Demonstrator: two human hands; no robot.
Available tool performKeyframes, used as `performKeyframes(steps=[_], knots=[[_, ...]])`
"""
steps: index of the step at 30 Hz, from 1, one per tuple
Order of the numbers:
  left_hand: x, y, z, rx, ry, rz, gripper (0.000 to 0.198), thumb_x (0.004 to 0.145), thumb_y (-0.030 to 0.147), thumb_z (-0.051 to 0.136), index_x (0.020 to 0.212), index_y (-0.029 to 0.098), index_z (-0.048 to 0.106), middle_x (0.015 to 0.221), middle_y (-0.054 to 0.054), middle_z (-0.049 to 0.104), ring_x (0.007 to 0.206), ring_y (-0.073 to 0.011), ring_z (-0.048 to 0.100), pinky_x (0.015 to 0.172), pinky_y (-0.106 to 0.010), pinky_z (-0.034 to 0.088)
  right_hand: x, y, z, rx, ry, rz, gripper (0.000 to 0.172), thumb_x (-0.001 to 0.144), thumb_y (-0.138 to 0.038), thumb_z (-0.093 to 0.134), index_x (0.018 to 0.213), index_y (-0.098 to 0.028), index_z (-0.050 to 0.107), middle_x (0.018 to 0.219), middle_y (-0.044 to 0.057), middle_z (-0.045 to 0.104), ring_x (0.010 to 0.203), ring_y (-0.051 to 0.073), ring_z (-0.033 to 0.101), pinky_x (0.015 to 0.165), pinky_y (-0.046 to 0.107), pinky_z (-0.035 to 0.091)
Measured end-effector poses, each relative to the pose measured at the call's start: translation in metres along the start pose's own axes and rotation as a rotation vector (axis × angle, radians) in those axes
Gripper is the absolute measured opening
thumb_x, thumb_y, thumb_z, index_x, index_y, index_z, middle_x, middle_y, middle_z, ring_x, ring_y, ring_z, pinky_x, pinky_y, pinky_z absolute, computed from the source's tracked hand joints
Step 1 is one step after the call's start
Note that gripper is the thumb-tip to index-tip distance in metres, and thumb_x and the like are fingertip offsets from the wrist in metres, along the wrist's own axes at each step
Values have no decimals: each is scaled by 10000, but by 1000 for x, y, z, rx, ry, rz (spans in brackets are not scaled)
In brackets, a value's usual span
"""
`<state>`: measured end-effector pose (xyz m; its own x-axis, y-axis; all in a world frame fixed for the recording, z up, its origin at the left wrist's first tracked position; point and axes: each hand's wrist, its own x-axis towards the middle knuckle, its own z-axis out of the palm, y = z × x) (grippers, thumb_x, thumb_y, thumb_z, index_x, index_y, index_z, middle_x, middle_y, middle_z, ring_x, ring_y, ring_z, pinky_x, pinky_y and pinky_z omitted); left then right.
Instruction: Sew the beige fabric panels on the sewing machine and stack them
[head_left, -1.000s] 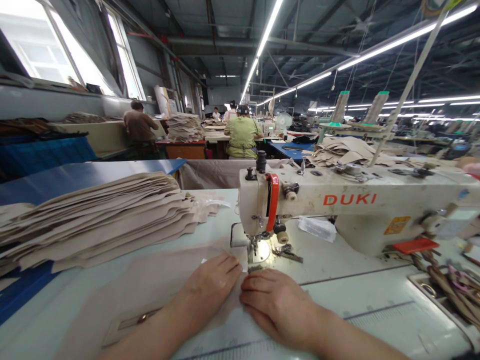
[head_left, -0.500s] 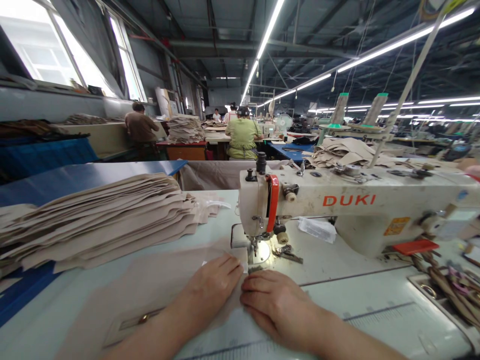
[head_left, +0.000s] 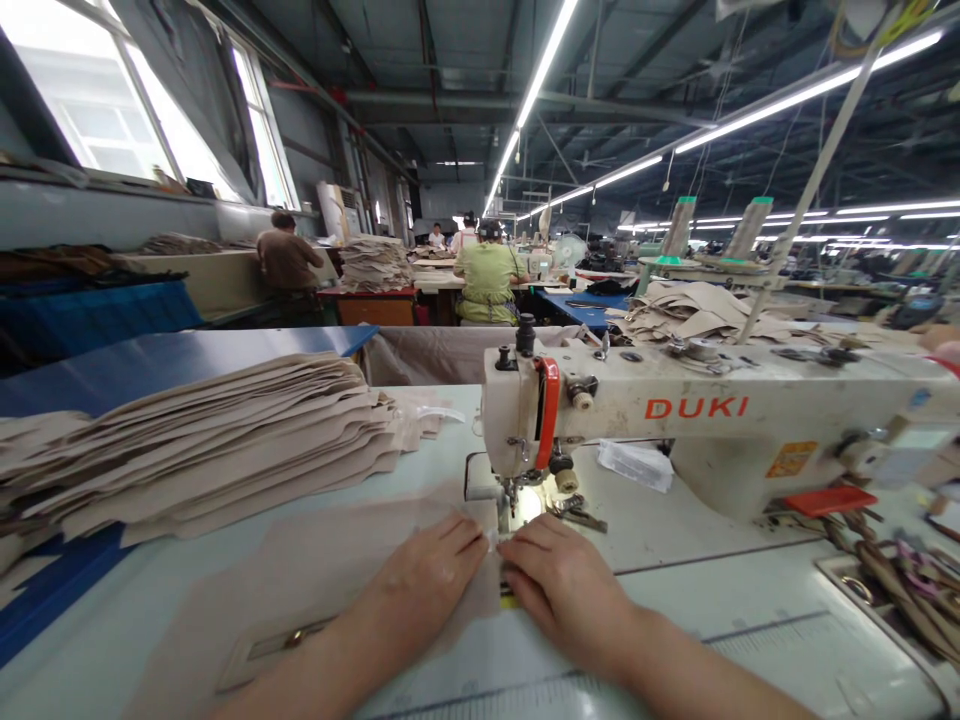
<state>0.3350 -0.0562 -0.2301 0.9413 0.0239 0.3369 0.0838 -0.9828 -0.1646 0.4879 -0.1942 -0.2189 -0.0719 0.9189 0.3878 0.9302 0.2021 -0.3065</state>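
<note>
A thin, see-through beige fabric piece (head_left: 322, 550) lies on the machine table, its right edge beside the needle area of a white sewing machine (head_left: 600, 410). My left hand (head_left: 431, 570) rests over it, fingers bent and pressed together at that edge; the thumb is hidden. Facing it, my right hand (head_left: 566, 590) pinches at the same edge, close to the left fingertips. A small whitish bit shows between the two hands. Just behind them the needle and presser foot (head_left: 511, 490) stand in the lamp's light.
A thick stack of beige cut pieces (head_left: 240, 440) lies at the left. Right of the needle are small metal tools (head_left: 581, 512) and a clear plastic packet (head_left: 636, 465). Straps (head_left: 900, 590) lie in a tray at far right. A person in a green top (head_left: 489, 270) sits ahead.
My right hand has shifted slightly up and right along the fabric edge, uncovering a yellow mark below. The left hand stays nearly in place on the fabric. The view has tilted slightly.
</note>
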Motion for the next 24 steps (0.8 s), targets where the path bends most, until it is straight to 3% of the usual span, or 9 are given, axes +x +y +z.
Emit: performKeyframes(steps=[6, 13, 18, 24], knots=[[-6, 0, -1, 44, 48, 45, 287, 877, 9, 427, 1010, 110, 660, 996, -106, 697, 929, -227, 646, 849, -358, 557, 8, -1, -1, -129, -91, 44, 83, 899, -190, 582, 954, -178, 643, 938, 52, 622, 921, 214, 531, 830, 319, 457], [-24, -2, -5, -57, 95, 19, 357, 975, 192, 395, 1283, 153, 571, 1222, -97, 665, 1133, -199, 607, 995, -349, 496, 9, -2, -6, -168, -113, -1, 102, 903, -197, 586, 985, -176, 642, 939, 52, 614, 926, 215, 531, 840, 317, 449], [-16, -1, -2, -68, 62, -29, 369, 966, 205, 393, 1282, 148, 574, 1232, -107, 661, 1124, -207, 618, 995, -370, 494, 16, 2, -15, -210, -174, -24, 117, 921, -229, 568, 959, -163, 656, 919, 62, 630, 917, 212, 551, 861, 319, 440], [-2, 0, 3, -89, 60, -14, 373, 964, 207, 391, 1285, 171, 578, 1247, -92, 657, 1133, -200, 612, 994, -360, 491, 16, 18, -14, -218, -114, -51, 127, 929, -197, 544, 887, -163, 659, 899, 68, 644, 907, 204, 556, 871, 315, 438]])
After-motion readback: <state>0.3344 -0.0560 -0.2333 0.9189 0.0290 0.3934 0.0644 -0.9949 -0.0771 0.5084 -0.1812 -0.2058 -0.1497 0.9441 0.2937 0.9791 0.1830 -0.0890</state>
